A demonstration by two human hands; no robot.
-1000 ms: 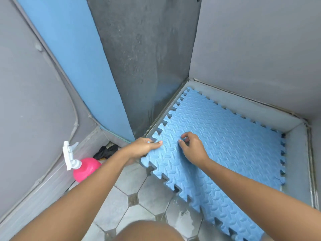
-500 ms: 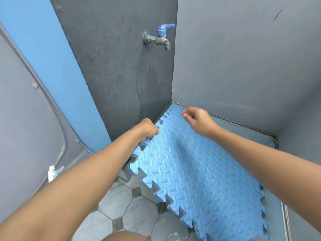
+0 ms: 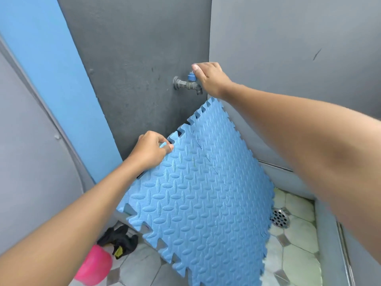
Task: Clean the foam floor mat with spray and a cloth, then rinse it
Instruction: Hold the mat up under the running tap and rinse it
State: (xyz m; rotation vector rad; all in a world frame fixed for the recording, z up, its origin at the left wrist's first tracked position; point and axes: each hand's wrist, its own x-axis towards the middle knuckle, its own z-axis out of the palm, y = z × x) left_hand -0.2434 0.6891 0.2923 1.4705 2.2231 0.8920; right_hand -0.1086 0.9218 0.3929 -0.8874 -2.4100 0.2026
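A blue foam mat (image 3: 202, 199) with jigsaw edges stands tilted up against the dark grey wall, its top corner just under the tap. My left hand (image 3: 151, 150) pinches its upper left edge. My right hand (image 3: 210, 78) is raised to the wall tap (image 3: 186, 83), fingers closed over its blue handle. No water shows at the spout. A pink spray bottle (image 3: 94, 267) sits on the floor at lower left, partly hidden by my left arm. A black cloth (image 3: 119, 240) lies beside it.
A round metal floor drain (image 3: 280, 217) sits in the tiled corner to the right of the mat. Grey walls close in on the right and back, and a blue panel (image 3: 51, 69) and a grey door stand on the left.
The mat has gone from flat on the floor to tilted up against the wall. My right hand left the mat and rose to the tap handle. My left hand kept its grip.
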